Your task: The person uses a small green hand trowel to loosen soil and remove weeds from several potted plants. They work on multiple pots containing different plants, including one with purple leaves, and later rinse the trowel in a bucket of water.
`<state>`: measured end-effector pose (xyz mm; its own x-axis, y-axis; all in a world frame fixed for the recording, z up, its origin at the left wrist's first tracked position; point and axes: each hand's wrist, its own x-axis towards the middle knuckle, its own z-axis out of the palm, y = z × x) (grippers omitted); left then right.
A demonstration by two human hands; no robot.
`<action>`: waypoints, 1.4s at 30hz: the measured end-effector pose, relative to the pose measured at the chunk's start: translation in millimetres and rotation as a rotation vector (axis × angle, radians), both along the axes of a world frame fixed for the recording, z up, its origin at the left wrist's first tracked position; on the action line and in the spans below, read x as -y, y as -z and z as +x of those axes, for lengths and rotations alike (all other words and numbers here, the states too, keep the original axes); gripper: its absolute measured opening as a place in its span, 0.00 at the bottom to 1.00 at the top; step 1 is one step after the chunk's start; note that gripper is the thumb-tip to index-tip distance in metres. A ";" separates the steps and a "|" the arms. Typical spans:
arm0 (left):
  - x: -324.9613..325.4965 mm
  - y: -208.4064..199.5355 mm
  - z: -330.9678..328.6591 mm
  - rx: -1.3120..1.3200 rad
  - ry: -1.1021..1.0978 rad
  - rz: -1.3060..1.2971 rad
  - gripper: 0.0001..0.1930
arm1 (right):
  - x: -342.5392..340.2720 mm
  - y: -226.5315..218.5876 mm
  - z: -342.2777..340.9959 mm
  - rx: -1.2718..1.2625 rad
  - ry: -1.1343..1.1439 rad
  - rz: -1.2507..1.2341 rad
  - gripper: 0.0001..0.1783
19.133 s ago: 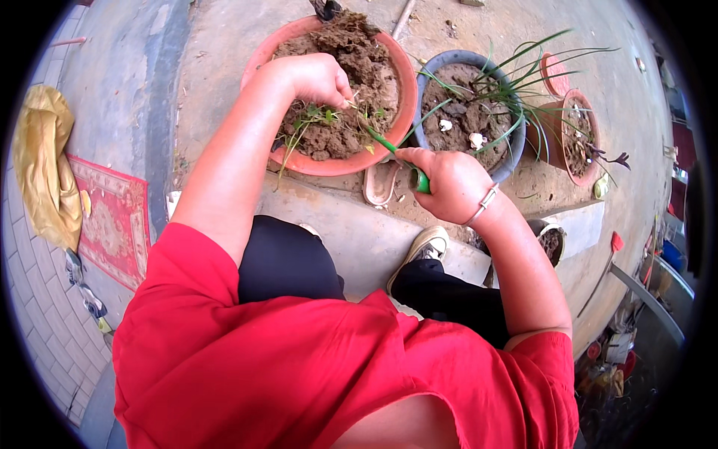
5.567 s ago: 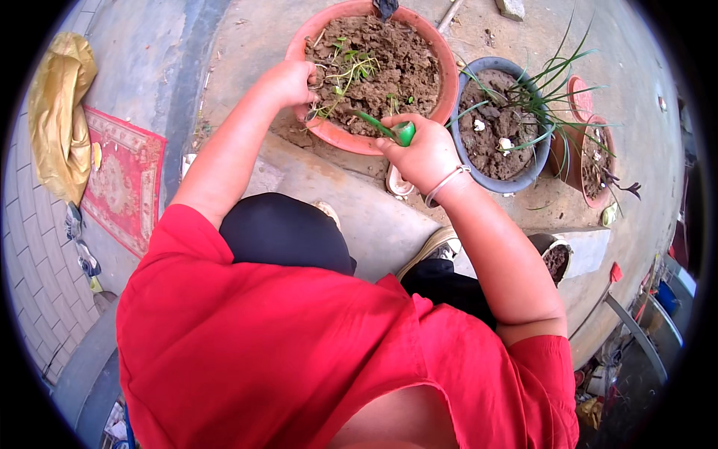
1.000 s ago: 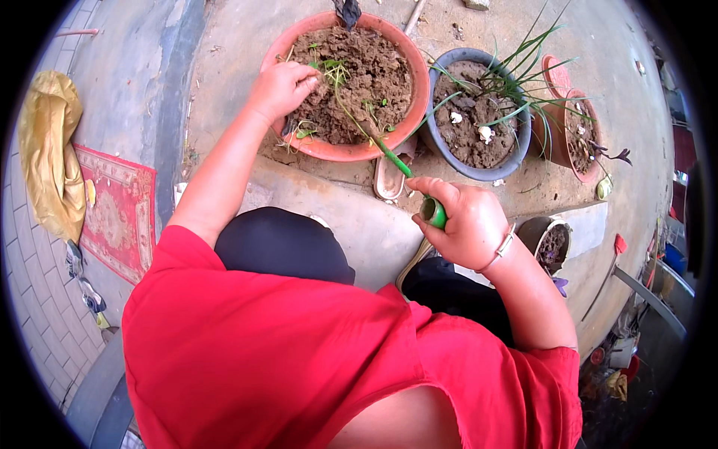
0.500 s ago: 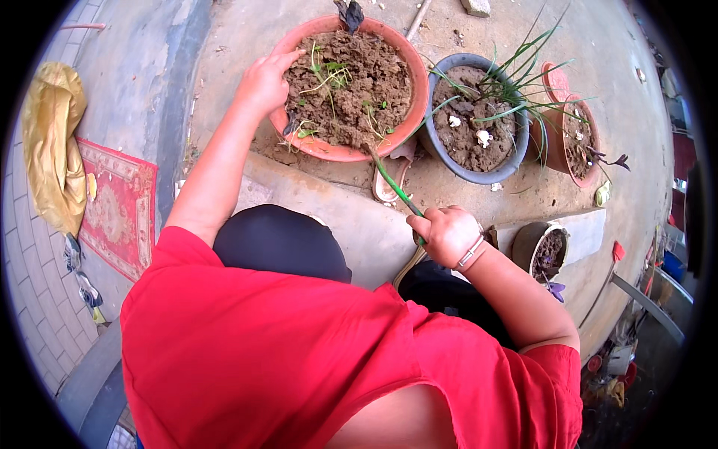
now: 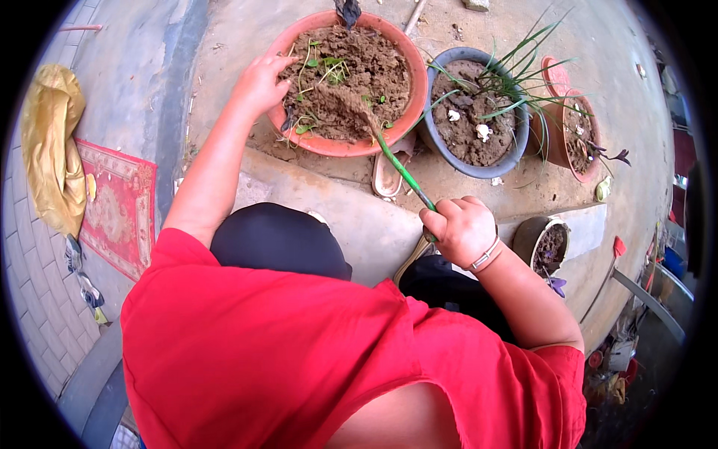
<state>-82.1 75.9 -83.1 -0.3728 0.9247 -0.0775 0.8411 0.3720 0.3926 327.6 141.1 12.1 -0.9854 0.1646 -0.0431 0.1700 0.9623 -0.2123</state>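
Observation:
A wide terracotta-coloured pot (image 5: 420, 75) stands in front of me, full of clumpy brown soil (image 5: 381, 63) with several small green seedlings (image 5: 336, 71) lying or standing in it. My left hand (image 5: 259, 84) rests at its left rim, fingers stretched over the soil's edge and holding nothing visible. Wrapped round the green handle of a garden trowel (image 5: 402, 170), my right hand (image 5: 461, 230) is closed below and right of the pot. The handle slants up over the near rim. The trowel's blade is caked with soil and partly sunk in it, so its outline is unclear.
Close on the right stand a grey-blue pot (image 5: 431, 135) with long grassy leaves, a smaller terracotta pot (image 5: 553, 138) and a small pale pot (image 5: 527, 238). A red patterned mat (image 5: 116, 202) and a yellow sack (image 5: 52, 142) lie at left.
My right hand has moved slightly right and down. The trowel's blade now shows further inside the pot, over the soil, with loosened soil around it. My left hand stays near the rim.

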 end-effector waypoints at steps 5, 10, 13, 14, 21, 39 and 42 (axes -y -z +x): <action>0.0 4.9 -2.2 -0.046 -0.022 -0.008 0.25 | -24.2 -7.8 -2.2 -0.102 0.106 0.029 0.14; 3.2 4.1 2.7 -0.077 -0.029 -0.081 0.25 | -39.3 -18.4 -7.8 -0.215 0.207 0.129 0.14; -0.4 9.8 1.7 -0.051 0.016 -0.057 0.26 | -39.5 8.2 6.5 -0.050 0.201 0.112 0.12; -3.1 10.8 2.9 -0.050 0.019 -0.042 0.26 | -40.8 21.8 15.7 0.138 0.210 0.096 0.11; -3.3 9.0 6.9 0.046 0.031 -0.045 0.26 | -39.3 44.9 28.0 0.160 0.210 0.099 0.07; 0.6 14.3 2.6 -0.031 0.037 -0.052 0.27 | -103.7 -52.3 66.9 -0.043 0.411 0.065 0.12; 3.8 1.8 -2.8 -0.021 0.021 -0.044 0.27 | -110.3 -57.6 73.6 -0.092 0.442 0.066 0.12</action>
